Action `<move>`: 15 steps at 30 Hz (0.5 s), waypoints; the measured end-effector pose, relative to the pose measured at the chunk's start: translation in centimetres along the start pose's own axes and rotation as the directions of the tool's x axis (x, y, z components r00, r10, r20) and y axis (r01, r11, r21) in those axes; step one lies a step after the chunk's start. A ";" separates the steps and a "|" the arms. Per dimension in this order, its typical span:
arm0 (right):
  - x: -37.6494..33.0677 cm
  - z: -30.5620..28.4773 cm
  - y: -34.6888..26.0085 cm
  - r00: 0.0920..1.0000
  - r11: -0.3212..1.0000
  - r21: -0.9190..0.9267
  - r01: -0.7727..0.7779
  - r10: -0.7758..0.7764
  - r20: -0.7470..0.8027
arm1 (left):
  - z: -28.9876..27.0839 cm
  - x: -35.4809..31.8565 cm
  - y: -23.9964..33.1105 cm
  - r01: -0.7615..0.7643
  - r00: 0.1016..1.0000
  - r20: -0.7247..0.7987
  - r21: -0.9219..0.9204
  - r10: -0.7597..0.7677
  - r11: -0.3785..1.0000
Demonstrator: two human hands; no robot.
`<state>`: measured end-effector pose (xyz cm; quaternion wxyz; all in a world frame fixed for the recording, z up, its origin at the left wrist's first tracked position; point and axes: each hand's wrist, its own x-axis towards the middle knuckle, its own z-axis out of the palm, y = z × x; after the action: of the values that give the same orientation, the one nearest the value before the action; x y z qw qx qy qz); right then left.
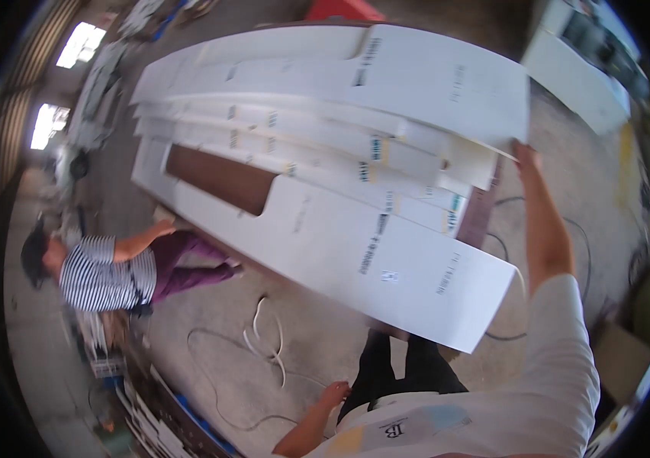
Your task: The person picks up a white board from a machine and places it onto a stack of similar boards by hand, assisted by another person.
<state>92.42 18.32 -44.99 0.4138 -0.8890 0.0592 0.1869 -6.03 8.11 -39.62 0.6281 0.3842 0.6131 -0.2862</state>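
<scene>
Several long white panels (325, 221) with printed marks lie overlapping on a brown table (481, 210). At the right end, my right hand (525, 155) is closed on the near corner of the upper white panel (447, 80), whose edge stands a little above the strips beneath it. The near panel has a long rectangular cutout showing brown below. My left hand (335, 393) hangs low beside my dark trousers, apart from the panels, its fingers curled and nothing visible in them.
Another person (111, 267) in a striped shirt and purple trousers stands at the table's left side. A pale hose (279, 351) and dark cables (577, 229) lie on the concrete floor. A white box-like piece (577, 76) stands at the far right.
</scene>
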 end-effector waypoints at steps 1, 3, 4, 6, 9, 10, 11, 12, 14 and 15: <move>-2.6 1.3 -1.0 0.998 0.998 0.058 -0.030 0.027 0.056 | 0.6 -2.5 0.8 0.073 0.994 -0.076 -0.075 -0.078 0.995; -7.4 1.4 -3.6 0.993 0.908 0.403 -0.112 0.092 0.070 | 1.4 -6.2 5.5 0.122 0.982 -0.129 -0.124 -0.138 0.985; -8.3 -0.3 -3.3 0.994 0.907 0.407 -0.109 0.103 0.037 | 1.6 -6.1 6.3 0.038 0.991 -0.125 -0.116 -0.053 0.993; -10.3 -2.4 -2.2 0.991 0.906 0.404 -0.129 0.098 0.096 | 1.7 -4.7 6.9 -0.046 0.994 -0.101 -0.146 0.032 0.988; -16.8 -4.1 -0.2 0.975 0.960 0.233 -0.152 0.108 0.193 | 2.7 -3.8 11.0 -0.119 0.989 -0.107 -0.192 0.099 0.974; -19.0 -4.0 1.4 0.972 0.941 0.301 -0.158 0.095 0.213 | 2.7 -2.8 12.4 -0.171 0.984 -0.074 -0.136 0.162 0.976; -21.1 -3.8 3.0 0.969 0.916 0.366 -0.166 0.083 0.232 | 2.7 -1.6 13.9 -0.222 0.975 -0.036 -0.083 0.220 0.972; -23.6 -4.5 4.6 0.957 0.930 0.315 -0.190 0.104 0.273 | 3.2 -2.7 17.7 -0.311 0.950 0.024 -0.014 0.311 0.950; -29.1 -4.8 6.0 0.924 0.943 0.239 -0.230 0.134 0.358 | 4.2 -2.8 24.8 -0.368 0.926 0.086 -0.013 0.368 0.930; -32.3 -4.0 5.7 0.901 0.947 0.211 -0.241 0.138 0.412 | 3.5 2.4 21.8 -0.512 0.826 -0.065 0.329 0.560 0.794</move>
<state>62.25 10.01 -34.42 0.5083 -0.7624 0.0857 0.3911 14.21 17.25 -39.29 0.5673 0.6539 0.4765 -0.1532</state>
